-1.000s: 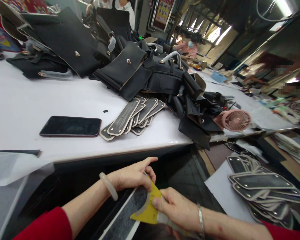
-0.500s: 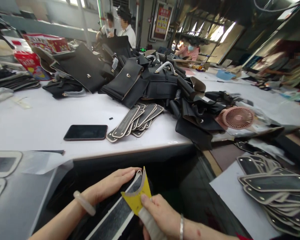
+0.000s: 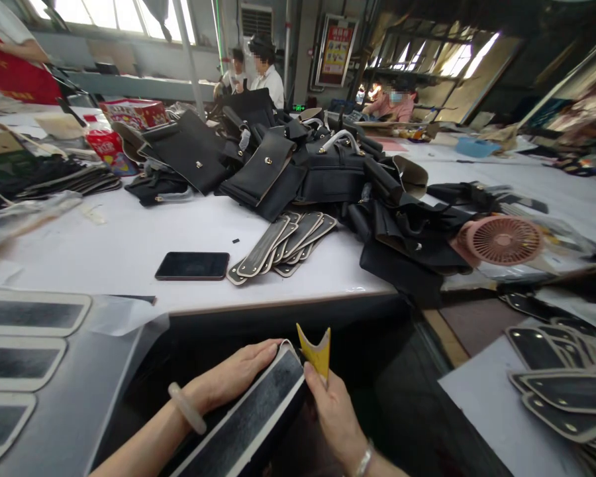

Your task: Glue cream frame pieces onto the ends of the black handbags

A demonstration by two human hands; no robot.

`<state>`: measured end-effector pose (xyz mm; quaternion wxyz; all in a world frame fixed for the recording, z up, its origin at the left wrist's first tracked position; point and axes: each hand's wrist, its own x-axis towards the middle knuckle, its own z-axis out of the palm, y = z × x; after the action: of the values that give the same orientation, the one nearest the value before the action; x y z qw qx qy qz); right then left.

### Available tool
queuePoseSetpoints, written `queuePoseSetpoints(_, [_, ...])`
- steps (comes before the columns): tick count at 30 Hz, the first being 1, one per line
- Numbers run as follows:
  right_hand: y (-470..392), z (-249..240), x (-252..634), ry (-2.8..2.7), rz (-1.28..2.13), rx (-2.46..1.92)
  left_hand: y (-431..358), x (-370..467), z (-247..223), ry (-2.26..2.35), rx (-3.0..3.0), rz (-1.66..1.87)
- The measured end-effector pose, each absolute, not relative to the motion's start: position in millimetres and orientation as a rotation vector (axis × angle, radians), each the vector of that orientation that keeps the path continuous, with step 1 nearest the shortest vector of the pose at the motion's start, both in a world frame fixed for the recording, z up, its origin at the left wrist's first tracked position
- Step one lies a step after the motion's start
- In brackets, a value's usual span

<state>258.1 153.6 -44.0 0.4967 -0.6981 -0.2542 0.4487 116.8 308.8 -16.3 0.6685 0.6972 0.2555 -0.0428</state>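
A long black panel with a pale border (image 3: 251,414) slants up from the bottom edge toward the middle. My left hand (image 3: 241,371) lies along its upper left edge, the fingers together near the rounded tip and pressed on it. At the tip's right side is my right hand (image 3: 332,411), closed round a yellow tool (image 3: 318,352) with a curved, notched end that points up. The right thumb reaches the panel's edge. The tool's handle is mostly hidden in the palm.
Beyond are a phone (image 3: 193,265), stacked grey strips (image 3: 283,245), black leather bags (image 3: 330,175) and a pink fan (image 3: 506,238). More panels lie left (image 3: 24,361) and right (image 3: 571,384). Several people are in the background.
The yellow tool has lifted off the panel's face and turned upright beside the tip. My right hand has moved right, its thumb now at the edge. The view has shifted left.
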Motion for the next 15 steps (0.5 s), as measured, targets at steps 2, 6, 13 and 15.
queuePoseSetpoints(2, [150.8, -48.5, 253.4, -0.64, 1.081, -1.674, 308.7, 117.4, -15.3, 0.569, 1.595, -0.102])
queuePoseSetpoints(6, [147.0, -57.1, 258.2, -0.621, 1.157, -1.612, 306.6, 118.1, -12.4, 0.55, 1.604, -0.096])
queuePoseSetpoints(13, [187.4, -70.3, 280.0, -0.317, 1.762, -1.503, 304.2, 122.1, -6.5, 0.542, 1.602, -0.07])
queuePoseSetpoints(15, [194.8, -74.5, 281.5, -0.361, 1.807, -1.506, 303.7, 122.8, -5.7, 0.594, 1.618, -0.092])
